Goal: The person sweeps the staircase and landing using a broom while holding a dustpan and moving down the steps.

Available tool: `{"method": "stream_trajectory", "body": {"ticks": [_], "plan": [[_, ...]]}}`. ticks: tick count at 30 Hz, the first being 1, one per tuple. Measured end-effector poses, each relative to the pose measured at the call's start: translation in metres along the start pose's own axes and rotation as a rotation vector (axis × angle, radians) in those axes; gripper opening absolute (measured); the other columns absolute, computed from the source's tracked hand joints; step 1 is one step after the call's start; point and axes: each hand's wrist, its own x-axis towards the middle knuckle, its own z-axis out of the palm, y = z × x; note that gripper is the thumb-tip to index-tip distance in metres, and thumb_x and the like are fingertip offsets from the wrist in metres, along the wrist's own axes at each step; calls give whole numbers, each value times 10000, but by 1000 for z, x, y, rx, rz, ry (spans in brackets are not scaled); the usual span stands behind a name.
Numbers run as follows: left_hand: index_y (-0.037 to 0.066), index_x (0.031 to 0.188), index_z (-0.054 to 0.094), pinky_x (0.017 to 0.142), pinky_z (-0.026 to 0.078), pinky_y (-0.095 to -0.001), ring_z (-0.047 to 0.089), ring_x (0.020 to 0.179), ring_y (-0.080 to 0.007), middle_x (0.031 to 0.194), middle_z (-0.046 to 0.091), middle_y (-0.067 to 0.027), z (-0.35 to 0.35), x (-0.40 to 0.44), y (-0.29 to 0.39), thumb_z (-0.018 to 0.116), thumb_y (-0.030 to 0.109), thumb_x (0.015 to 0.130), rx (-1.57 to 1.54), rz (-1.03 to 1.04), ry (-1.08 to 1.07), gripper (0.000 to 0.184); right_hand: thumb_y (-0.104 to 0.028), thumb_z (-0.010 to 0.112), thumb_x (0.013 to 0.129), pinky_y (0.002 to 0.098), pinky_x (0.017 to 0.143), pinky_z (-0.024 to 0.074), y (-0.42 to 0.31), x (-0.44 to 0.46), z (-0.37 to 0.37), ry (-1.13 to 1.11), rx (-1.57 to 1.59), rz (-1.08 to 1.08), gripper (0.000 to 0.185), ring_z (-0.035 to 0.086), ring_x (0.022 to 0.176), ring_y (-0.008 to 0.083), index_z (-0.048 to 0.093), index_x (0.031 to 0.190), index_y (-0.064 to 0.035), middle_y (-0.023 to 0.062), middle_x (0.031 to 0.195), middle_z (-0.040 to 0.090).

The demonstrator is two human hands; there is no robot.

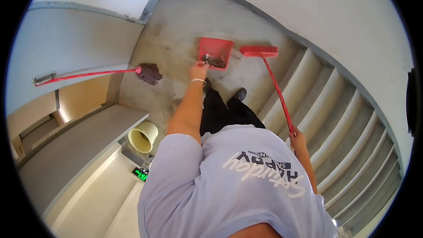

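My left hand point(199, 70), with a pale band on its wrist, reaches forward and is closed at the near edge of a red dustpan point(217, 44). Dark debris point(214, 60) lies in the pan's near part; the grip itself is partly hidden. Out to the right, my right hand point(297, 138) is wrapped round the red handle of a broom point(275, 81). The broom's red head point(259, 51) is to the right of the dustpan, apart from it, near the foot of the stairs.
Stairs point(328, 88) run along the right side. A mop point(149, 74) leans against the left wall, its dark strands low. At lower left stand a cream bucket point(152, 130) and a lit green sign point(141, 174). The concrete floor point(176, 22) has damp-looking patches.
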Motion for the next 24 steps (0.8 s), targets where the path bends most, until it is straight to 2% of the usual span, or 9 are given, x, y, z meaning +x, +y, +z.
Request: {"method": "stream_trajectory", "body": {"ticks": [1,3,5,8,11,13,16,19,24], "plan": [[50,853,613,720,464,-283,605,728,-176,797,649,-97,0,-14,3,699,105,669,-176,-9,-49,210,-161,563,796,362,459,467,-3,15,9,-2,-18,-13,460,577,494,252,478,1245,-105,144,647,582],[56,861,589,719,457,-270,581,726,-148,794,637,-73,-8,-27,-12,707,80,669,-359,-10,-78,226,-155,540,806,302,365,421,-10,51,42,-19,463,179,422,493,405,144,503,1224,-114,65,569,514],[49,876,584,714,458,-280,565,745,-146,796,628,-70,-7,-11,-55,701,102,696,-229,259,-86,221,-152,525,810,301,355,412,-42,66,52,-38,375,144,400,486,402,146,513,1208,-111,57,561,502],[50,875,575,716,459,-285,569,764,-148,800,619,-65,-23,-20,-15,693,121,707,-70,309,-89,217,-148,499,814,302,343,397,-76,69,43,-73,238,95,368,480,399,149,527,1178,-97,51,555,492],[53,839,576,713,458,-287,569,751,-155,782,610,-65,-33,3,-21,668,117,722,-20,188,11,162,-157,480,832,297,334,381,-97,63,33,-84,133,32,372,462,384,146,510,1200,-114,45,547,478],[56,819,576,709,456,-287,569,748,-157,777,605,-63,-64,6,-20,659,123,726,-71,172,17,142,-168,472,849,289,327,371,-116,54,27,-79,56,-23,388,442,371,141,489,1235,-140,36,538,460],[62,790,576,705,454,-289,569,741,-159,772,602,-60,-120,-3,-6,649,130,729,-152,182,20,117,-175,467,845,310,360,407,-167,35,27,-29,-35,-65,351,481,395,159,513,1185,-102,55,557,498],[66,782,576,706,455,-288,570,729,-159,764,602,-55,-167,-14,-12,644,122,723,-180,196,39,106,-190,468,854,309,367,412,-218,39,44,4,-129,-150,380,481,397,160,484,1232,-146,58,557,500],[75,779,578,693,456,-274,564,702,-156,742,593,-46,-221,-33,-41,640,99,709,-135,138,99,96,-196,491,844,294,351,394,-301,62,79,-138,-159,-305,474,471,413,141,418,1311,-171,54,553,484]]}}
